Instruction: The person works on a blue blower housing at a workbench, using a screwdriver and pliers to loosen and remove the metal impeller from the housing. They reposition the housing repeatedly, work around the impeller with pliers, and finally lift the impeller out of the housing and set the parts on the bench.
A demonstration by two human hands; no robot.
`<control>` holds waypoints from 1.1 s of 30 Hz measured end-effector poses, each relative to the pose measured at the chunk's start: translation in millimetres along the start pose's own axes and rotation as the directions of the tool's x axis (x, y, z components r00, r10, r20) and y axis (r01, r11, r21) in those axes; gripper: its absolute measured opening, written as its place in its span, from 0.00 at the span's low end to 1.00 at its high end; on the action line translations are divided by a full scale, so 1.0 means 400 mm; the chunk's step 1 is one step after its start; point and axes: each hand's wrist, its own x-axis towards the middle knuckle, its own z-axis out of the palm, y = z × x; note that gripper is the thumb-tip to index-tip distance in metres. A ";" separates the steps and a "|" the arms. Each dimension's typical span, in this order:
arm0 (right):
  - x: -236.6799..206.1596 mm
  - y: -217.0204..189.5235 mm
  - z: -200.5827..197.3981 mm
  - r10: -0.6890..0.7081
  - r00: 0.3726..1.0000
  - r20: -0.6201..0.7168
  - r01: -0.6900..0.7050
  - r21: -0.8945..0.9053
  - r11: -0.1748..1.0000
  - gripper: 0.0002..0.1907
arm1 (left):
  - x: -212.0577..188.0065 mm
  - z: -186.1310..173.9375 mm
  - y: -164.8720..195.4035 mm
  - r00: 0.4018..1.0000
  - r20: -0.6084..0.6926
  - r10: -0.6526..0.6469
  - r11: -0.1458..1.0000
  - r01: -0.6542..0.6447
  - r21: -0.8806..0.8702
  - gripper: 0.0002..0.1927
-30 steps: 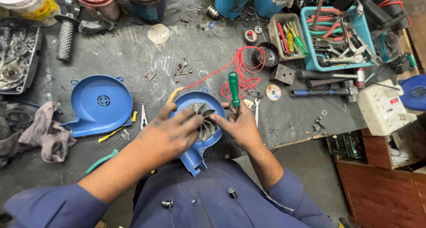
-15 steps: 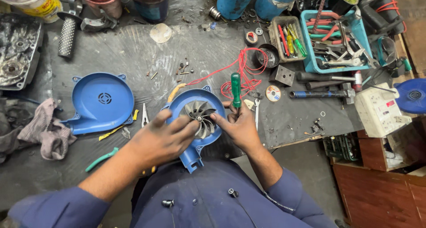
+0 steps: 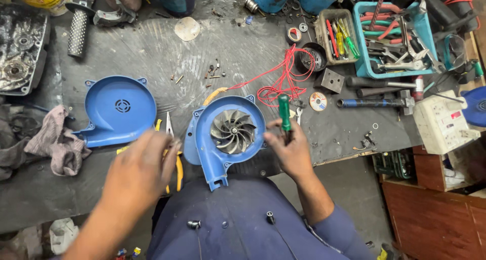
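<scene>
Left hand (image 3: 139, 171) now off the blower housing (image 3: 226, 133), fingers loosely spread over yellow-handled pliers (image 3: 174, 161); right hand (image 3: 288, 148) gripping green screwdriver (image 3: 284, 113) beside it.

Even, fairly bright overhead light; shadows are soft and short. The left hand (image 3: 139, 169) at 8 o'clock is motion-blurred. Mild glare on the impeller (image 3: 233, 132). Edges bend slightly.

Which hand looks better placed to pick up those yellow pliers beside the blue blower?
Probably the left hand: it hovers right over the yellow pliers. The right hand already holds a green screwdriver on the blower's other side.
</scene>
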 end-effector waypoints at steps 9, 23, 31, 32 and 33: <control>-0.025 0.024 0.009 -0.189 0.978 0.089 0.201 -0.646 0.736 0.22 | -0.090 0.230 -0.021 0.965 -0.198 -0.173 0.979 0.191 0.077 0.54; -0.084 -0.171 0.118 -0.620 0.698 0.358 0.708 -0.471 0.526 0.22 | -0.165 0.123 -0.182 0.971 -0.003 -0.237 0.912 0.222 -0.344 0.24; -0.054 -0.153 0.098 -0.626 0.681 0.379 0.730 -0.411 0.545 0.12 | -0.135 0.054 -0.076 0.985 -0.122 0.119 0.914 -0.061 0.400 0.31; -0.051 -0.151 0.097 -0.638 0.669 0.380 0.741 -0.408 0.534 0.13 | -0.127 0.046 -0.070 0.980 -0.129 0.155 0.879 -0.077 0.471 0.31; -0.050 -0.150 0.095 -0.644 0.665 0.378 0.744 -0.409 0.529 0.13 | -0.123 0.037 -0.065 0.973 -0.131 0.188 0.838 -0.090 0.539 0.31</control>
